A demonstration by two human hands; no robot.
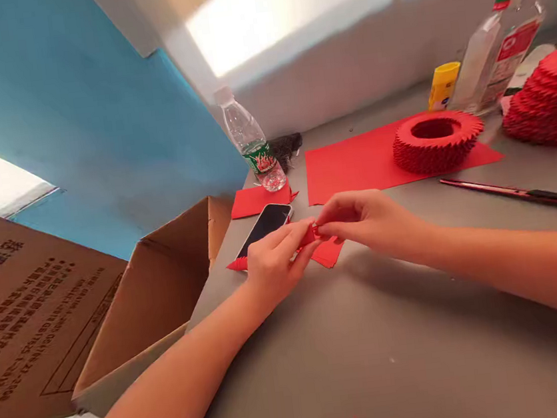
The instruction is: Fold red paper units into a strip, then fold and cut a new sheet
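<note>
A small folded piece of red paper (310, 233) is pinched between my two hands over the table. My left hand (276, 256) closes on it from the left, and the fingertips of my right hand (368, 222) grip its right end. Just below lie several small red paper slips (328, 253), partly hidden by my hands. Behind my left hand rests a phone (268, 227) with a dark screen, beside a row of folded red paper pieces (238, 264).
A red folded-paper ring (436, 140) sits on a red sheet (348, 164). A larger red paper stack (552, 100), pen (518, 192), yellow glue stick (444, 86) and clear bottle (507, 52) are right. A water bottle (254, 141) stands behind the phone; a cardboard box (166, 282) is left.
</note>
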